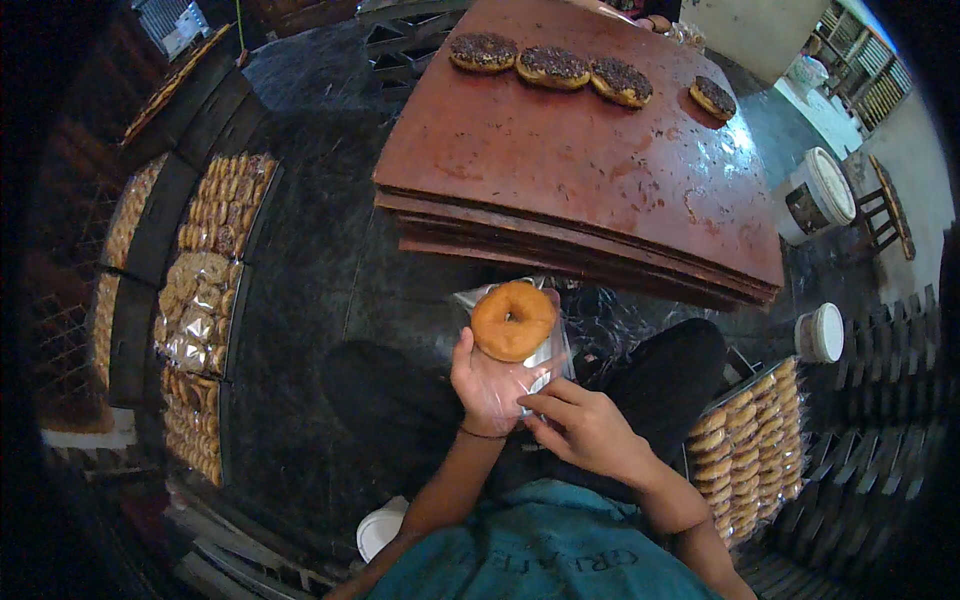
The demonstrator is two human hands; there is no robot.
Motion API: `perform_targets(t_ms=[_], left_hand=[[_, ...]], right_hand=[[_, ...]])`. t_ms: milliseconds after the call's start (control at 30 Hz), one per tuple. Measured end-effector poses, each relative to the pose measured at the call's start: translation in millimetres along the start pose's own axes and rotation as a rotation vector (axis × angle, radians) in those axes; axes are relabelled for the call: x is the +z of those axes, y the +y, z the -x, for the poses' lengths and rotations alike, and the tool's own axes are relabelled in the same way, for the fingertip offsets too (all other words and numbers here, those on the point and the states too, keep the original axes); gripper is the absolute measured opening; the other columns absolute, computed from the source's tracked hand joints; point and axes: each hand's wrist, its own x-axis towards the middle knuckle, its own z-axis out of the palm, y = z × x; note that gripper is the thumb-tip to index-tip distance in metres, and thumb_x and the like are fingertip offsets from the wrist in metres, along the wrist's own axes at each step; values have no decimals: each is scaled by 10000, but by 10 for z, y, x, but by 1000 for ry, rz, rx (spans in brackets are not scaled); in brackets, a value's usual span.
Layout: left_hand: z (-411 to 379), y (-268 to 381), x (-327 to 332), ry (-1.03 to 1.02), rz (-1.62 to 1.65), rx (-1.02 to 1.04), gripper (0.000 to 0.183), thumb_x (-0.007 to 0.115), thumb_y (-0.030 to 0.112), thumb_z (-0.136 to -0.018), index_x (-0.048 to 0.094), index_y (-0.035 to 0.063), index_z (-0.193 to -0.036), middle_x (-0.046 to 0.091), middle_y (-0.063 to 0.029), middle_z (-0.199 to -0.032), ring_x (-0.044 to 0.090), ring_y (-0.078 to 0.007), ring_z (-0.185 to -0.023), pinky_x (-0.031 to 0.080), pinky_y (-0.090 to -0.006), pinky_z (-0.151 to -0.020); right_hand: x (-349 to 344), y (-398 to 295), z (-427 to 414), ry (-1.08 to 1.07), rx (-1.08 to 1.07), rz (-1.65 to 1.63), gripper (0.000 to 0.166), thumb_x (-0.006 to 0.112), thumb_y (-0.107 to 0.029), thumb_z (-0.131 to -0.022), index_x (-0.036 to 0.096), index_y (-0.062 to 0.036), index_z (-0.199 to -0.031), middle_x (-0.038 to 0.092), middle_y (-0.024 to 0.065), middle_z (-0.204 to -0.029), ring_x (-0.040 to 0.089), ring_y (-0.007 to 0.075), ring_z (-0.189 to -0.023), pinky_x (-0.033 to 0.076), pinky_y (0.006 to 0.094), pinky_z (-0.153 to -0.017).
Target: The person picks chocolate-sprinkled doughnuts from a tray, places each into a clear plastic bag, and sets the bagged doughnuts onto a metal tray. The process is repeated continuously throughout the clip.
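A plain ring doughnut (pixel 514 321) lies in or on a clear plastic bag (pixel 501 386) above my left hand (pixel 484 379). My left palm faces up under the bag, with the thumb beside the doughnut's lower left edge. The fingertips of my right hand (pixel 577 424) pinch the near end of the bag over my left wrist. More clear plastic bags (pixel 559 341) lie just right of the doughnut. On the red board (pixel 540 157) ahead, three doughnuts with dark sprinkles (pixel 553 67) stand in a row, and a single one (pixel 712 97) sits apart at the right.
Crates of wrapped doughnuts (pixel 225 202) line the left side. Another crate of wrapped doughnuts (pixel 746 450) stands by my right knee. Two lidded white buckets (pixel 821 191) (pixel 819 334) are at the right. A white tub (pixel 381 531) sits beside my left elbow. Several red boards are stacked ahead.
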Motion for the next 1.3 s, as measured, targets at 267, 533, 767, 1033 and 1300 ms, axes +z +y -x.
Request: perform_targets(t_ms=[267,533,767,1033,1300], left_hand=[[-26,-91,-38,132,-152,45,553,461,355,-887,332,86,-1352,371,-126,-1380,338,-335,-1295,265,-668,-994],[125,291,-84,4,157,-430,580,384,368,-908,294,62,-1393,257,-184,-1457,199,-398,-1353,112,-741,-989],[202,190,217,33,-75,-348,647,436,437,-897,272,47,-1386,278,-196,-1433,266,-383,-1326,180,-719,-984],[164,-138,130,127,-760,89,419,407,301,-952,468,-4,-1232,485,-128,-1258,452,-227,-1184,368,-415,-996],[36,-520,-11,55,-1169,-105,88,571,30,-874,607,-13,-943,629,-52,-872,596,-112,-792,473,-229,-732]], right_hand=[[175,145,35,-127,-52,44,227,648,-136,-756,607,-23,-949,539,105,-801,589,305,-692,497,387,-597],[-616,481,406,-445,461,463,159,652,-195,-743,638,-45,-793,592,105,-898,589,278,-815,474,438,-711],[-497,183,168,345,-139,193,348,753,-124,-643,663,-117,-979,573,123,-1096,529,303,-1062,429,454,-908],[-708,-14,253,479,-23,-432,44,559,-30,-863,536,-9,-896,623,149,-976,630,251,-930,504,358,-826],[-246,876,833,739,291,-880,74,474,-109,-948,459,-37,-943,547,74,-875,540,107,-658,463,221,-631]])
